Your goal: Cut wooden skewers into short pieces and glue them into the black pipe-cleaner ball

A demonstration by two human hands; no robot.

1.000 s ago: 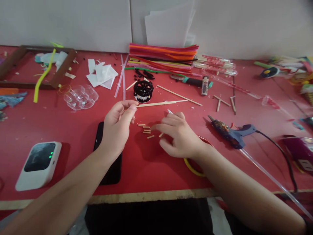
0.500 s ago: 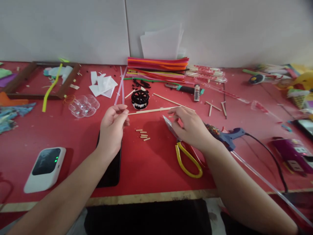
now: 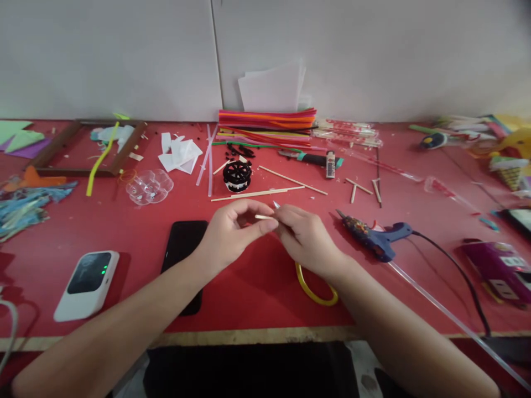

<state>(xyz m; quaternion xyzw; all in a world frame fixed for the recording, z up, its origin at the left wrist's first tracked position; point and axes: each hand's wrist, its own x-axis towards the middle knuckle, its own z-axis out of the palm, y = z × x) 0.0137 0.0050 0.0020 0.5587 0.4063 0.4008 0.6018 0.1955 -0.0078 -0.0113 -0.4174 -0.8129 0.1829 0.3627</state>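
My left hand (image 3: pixel 227 231) pinches a short wooden stick piece (image 3: pixel 263 217) between thumb and fingers, above the middle of the table. Against its fingertips, my right hand (image 3: pixel 306 236) is closed; whatever its fingers hold is hidden. Behind both hands lie long thin wooden sticks (image 3: pixel 258 194). A small black spoked wheel (image 3: pixel 237 176) with a white band stands just past them. Scissors with yellow handles (image 3: pixel 312 293) lie under my right hand, mostly covered; only the blade tip and a handle loop show.
A black phone (image 3: pixel 182 243) lies beneath my left forearm, with a white device (image 3: pixel 88 284) further left. To the right rests a blue glue gun (image 3: pixel 379 240) with its cord. Pliers (image 3: pixel 315 160), a small bottle (image 3: pixel 330 165) and colourful pipe cleaners (image 3: pixel 265 124) are at the back.
Both hands have moved off the long sticks, inward and nearer to me, and now meet. A short stick piece is in my left hand. The view has shifted slightly.
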